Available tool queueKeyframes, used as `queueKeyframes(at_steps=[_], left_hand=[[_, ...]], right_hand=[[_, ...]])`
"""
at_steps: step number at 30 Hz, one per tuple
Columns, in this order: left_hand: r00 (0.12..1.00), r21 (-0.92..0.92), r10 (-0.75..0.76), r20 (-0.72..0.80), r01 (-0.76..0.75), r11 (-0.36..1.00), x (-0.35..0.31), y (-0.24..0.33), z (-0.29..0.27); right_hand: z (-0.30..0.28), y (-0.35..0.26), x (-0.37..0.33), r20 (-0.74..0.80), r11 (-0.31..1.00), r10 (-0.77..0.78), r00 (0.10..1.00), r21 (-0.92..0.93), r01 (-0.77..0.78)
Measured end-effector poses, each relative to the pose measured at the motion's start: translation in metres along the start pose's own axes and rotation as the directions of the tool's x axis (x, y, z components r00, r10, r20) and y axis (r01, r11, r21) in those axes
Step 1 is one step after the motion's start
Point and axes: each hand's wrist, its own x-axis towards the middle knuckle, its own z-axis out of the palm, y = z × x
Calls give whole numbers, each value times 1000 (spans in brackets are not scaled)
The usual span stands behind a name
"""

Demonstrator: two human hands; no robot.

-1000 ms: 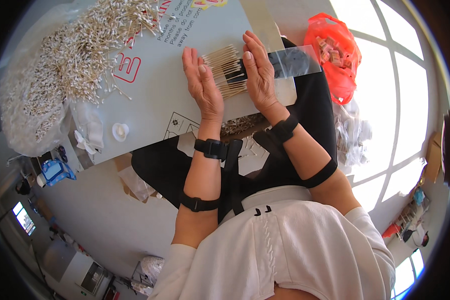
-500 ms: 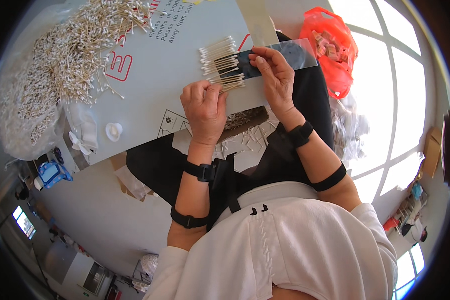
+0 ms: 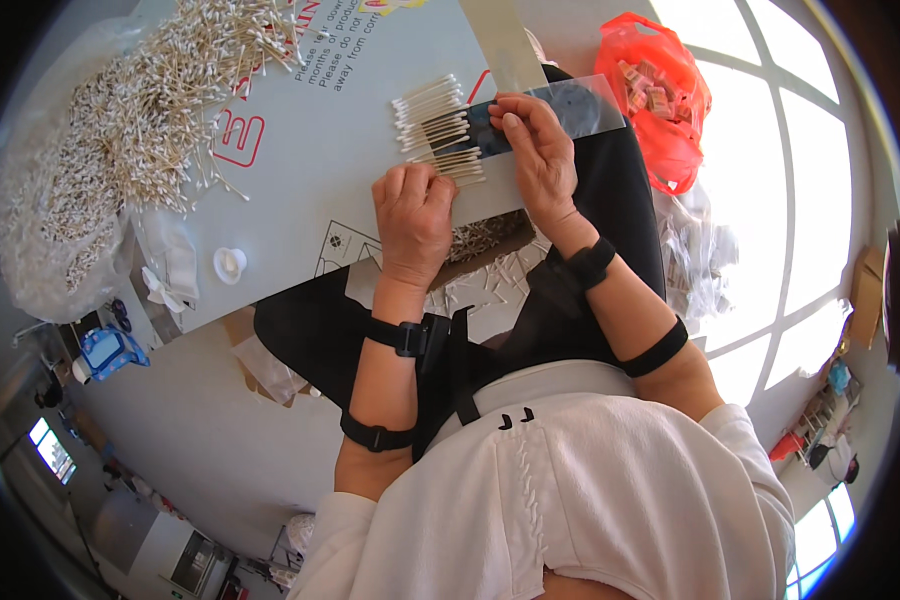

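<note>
A row of cotton swabs (image 3: 432, 112) lies side by side on the pale board, their right ends over a dark strip. My left hand (image 3: 413, 222) is closed at the near end of this row, its fingertips pinching a swab there; the fingers partly hide it. My right hand (image 3: 542, 160) is at the row's right, thumb and fingers pinched on the dark part of a clear plastic bag (image 3: 592, 104). That flat bag reaches right, past the board's edge and over my leg.
A big heap of loose cotton swabs (image 3: 160, 120) spills from a clear bag at the left. A small white cap (image 3: 229, 264) sits on the board (image 3: 300, 190). Near my lap an open box (image 3: 485, 245) holds more swabs. A red plastic bag (image 3: 660, 110) with small packs stands at the right.
My left hand has shifted slightly right and nearer to me. My right hand and the plastic bag have moved a little to the left in the picture. The row of swabs looks much the same.
</note>
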Motion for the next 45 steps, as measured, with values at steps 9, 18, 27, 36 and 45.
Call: queueKeyframes(at_steps=[9, 18, 27, 36, 45], left_hand=[[886, -427, -417, -202, 304, 851, 19, -2, 24], [741, -849, -665, -93, 290, 442, 41, -5, 32], [750, -866, -659, -59, 289, 407, 45, -4, 33], [779, -915, -625, -47, 217, 340, 52, -14, 35], [720, -958, -692, -50, 163, 238, 40, -25, 18]], right_hand=[[22, -3, 8, -80, 991, -113, 990, 62, 119], [40, 5, 33, -49, 983, -174, 983, 42, 177], [48, -1, 36, 11, 968, -219, 976, -126, 218], [47, 2, 38, 52, 964, -238, 970, -112, 242], [32, 1, 43, -24, 991, -137, 990, -12, 137]])
